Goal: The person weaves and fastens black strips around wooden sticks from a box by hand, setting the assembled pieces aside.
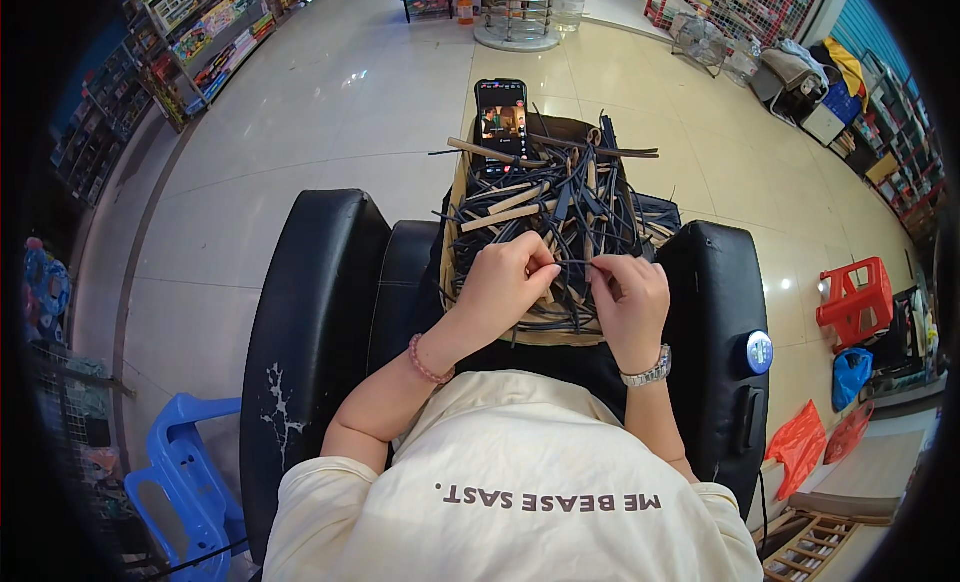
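Observation:
My left hand (508,282), with a pink bead bracelet at the wrist, pinches one end of a thin black cord (573,263). The same cord runs across to my right hand (636,290), which wears a metal watch and pinches the other end. Both hands hover over the near part of an open cardboard box (556,338). A tangle of black cords (580,197) and several tan paper strips (507,221) fill it. What exactly sits between the fingertips is partly hidden.
A phone (501,125) with a lit screen leans at the box's far edge. Black padded armrests (310,332) flank me. A blue plastic chair (185,472) stands at left, a red stool (857,300) at right. Stocked shelves (205,47) stand far left.

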`<state>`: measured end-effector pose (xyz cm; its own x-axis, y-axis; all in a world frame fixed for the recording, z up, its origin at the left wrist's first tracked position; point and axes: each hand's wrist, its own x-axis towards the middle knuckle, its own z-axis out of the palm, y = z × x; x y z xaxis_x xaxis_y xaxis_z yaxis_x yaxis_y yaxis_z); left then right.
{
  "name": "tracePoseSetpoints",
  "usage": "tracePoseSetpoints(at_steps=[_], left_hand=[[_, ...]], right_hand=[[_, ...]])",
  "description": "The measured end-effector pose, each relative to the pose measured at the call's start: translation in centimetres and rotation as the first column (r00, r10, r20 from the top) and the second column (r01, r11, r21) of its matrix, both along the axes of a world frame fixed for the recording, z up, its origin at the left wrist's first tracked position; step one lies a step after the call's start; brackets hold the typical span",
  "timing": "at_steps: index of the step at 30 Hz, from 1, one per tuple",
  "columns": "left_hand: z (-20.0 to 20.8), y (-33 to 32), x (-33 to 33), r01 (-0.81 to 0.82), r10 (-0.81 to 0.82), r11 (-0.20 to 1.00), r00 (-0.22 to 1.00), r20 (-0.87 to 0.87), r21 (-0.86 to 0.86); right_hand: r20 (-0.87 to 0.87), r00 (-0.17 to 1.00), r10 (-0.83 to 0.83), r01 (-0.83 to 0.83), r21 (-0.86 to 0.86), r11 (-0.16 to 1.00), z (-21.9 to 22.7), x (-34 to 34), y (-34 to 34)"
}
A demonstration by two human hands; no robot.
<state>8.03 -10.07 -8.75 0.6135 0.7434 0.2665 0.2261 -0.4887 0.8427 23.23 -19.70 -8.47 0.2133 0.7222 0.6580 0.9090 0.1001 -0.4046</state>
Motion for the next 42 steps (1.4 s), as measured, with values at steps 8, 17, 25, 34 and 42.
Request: tracePoseSetpoints(at_steps=[8,17,25,34,42], left_hand=[[0.0,-0.1,0.4,0.038,-0.038,0.999,0.999,0.029,-0.007],[0.1,0.1,0.4,0.07,-0.055,0.981,0.995,0.086,-0.181],[-0.6,1.6,0.4,0.269,-0.125,0.788,0.951,0.283,-0.555],[-1.4,1.3,0.5,0.234,-0.01,0.775,0.934,0.358,-0.587],[-2.3,0.6,0.8,0.038,0.053,0.945,0.963,0.266,-0.325]], right_hand=[[-0.031,0.99,0.138,-0.137,0.047,0.99,-0.2,-0.5,0.6],[-0.402,0.9,0.167,-0.188,-0.013,0.982,-1.4,-0.9,1.1],[-0.932,0.338,0.128,-0.393,-0.016,0.919,-1.2,0.3,1.4],[-0.891,0.431,0.139,-0.34,-0.018,0.94,-2.2,0.0,2.0],[-0.743,0.659,0.115,-0.186,-0.014,0.982,-2.6,-0.5,1.9]])
